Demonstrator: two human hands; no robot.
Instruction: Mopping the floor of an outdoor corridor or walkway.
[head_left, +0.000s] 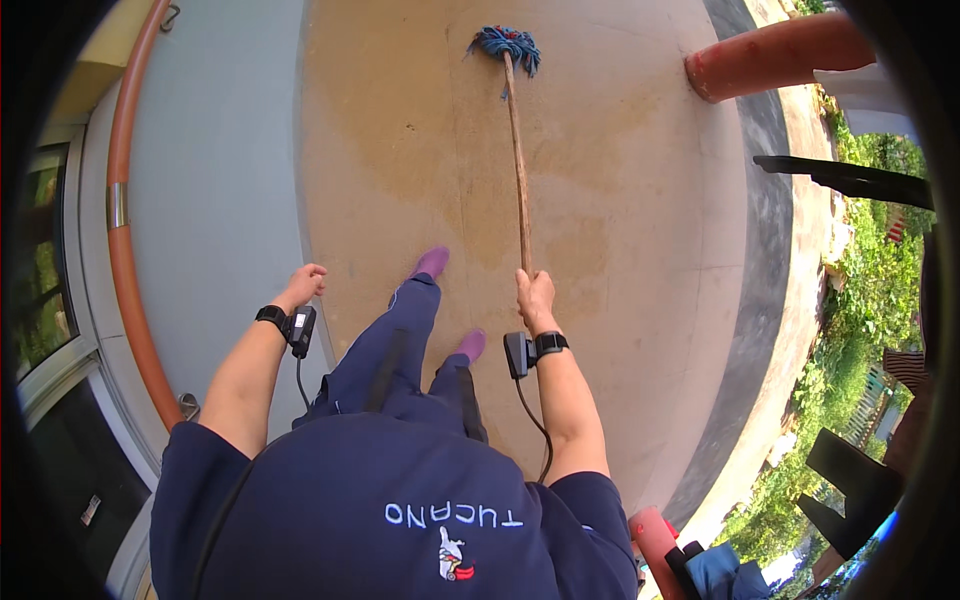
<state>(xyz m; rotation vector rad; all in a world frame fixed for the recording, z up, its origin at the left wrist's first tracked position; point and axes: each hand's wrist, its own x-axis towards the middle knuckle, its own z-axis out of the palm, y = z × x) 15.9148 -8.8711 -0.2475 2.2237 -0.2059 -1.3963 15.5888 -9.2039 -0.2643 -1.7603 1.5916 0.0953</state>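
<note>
My right hand (536,296) is wrapped around the end of a mop's wooden handle (519,165). The handle runs straight ahead over the floor to the mop head (507,46), a bundle of blue strands with some red. My left hand (302,287) hangs free at my left side, its fingers loosely bent and a little apart, holding nothing. Both wrists wear black straps with small cabled devices. The mop head rests on the floor well ahead of my purple shoes (432,262).
A beige floor (640,220) has darker, damp-looking patches around the mop. Along the left run a grey wall (220,130) and a brown handrail (122,150). A red pillar (780,57) stands far right, beyond it a dark floor edge (770,230) and green plants (870,300).
</note>
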